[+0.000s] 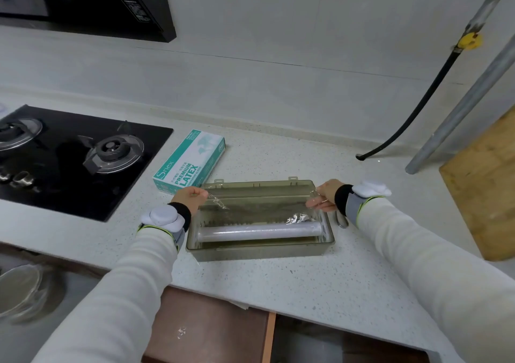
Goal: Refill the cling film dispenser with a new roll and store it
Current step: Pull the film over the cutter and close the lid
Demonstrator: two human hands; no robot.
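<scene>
Head-worn camera looks down, close over the countertop.

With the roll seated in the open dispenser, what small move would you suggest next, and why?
Probably lay the film flat across the dispenser rim: the left hand and right hand pinch its corners above the seated roll, and the lid is open.

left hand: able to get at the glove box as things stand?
Probably not yet. The left hand pinches a corner of the cling film, stretched across to the right hand. The glove box lies just beyond it on the counter, nothing between; it would need to let go first.
</scene>
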